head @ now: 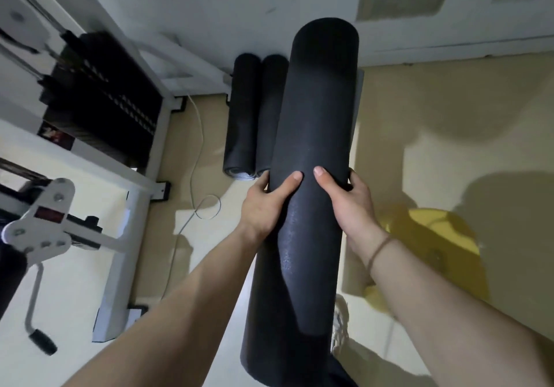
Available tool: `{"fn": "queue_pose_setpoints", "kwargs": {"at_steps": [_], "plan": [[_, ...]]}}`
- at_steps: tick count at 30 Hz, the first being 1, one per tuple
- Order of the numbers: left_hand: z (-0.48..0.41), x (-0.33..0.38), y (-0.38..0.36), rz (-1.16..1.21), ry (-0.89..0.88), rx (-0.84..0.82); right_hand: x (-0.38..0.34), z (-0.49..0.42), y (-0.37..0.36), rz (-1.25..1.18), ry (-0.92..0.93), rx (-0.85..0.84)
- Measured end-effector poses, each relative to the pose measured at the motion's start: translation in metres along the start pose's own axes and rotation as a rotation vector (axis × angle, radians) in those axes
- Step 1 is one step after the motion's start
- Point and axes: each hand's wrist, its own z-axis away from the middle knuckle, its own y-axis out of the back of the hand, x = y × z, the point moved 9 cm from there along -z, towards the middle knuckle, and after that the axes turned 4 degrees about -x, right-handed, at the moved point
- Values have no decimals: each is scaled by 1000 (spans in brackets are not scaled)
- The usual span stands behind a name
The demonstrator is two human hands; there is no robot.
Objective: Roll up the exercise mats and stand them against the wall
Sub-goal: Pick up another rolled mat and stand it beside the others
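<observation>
Beyond both hands, two rolled mats (254, 116) stand against the wall (209, 5) while the left hand (266, 203) and right hand (350, 203) grip a third rolled mat (314, 116).

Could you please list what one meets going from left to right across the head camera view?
weight stack → white cable → rolled mat against the wall → second rolled mat → carried rolled mat → yellow object on the floor
</observation>
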Motion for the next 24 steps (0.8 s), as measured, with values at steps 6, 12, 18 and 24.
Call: {"fn": "queue_pose_setpoints", "kwargs": {"at_steps": [6,12,18,24], "plan": [[-130,-4,-3,44,112,19,0,-128,-22,-19,-51,10],[-259,-28,-17,71,231,-32,17,-254,-35,20,-112,49],[-391,-50,-35,-14,291,-63,34,-373,-37,34,-138,87],[-518,-83,-63,-166,316,-54,75,-506,-33,43,-126,76]]}}
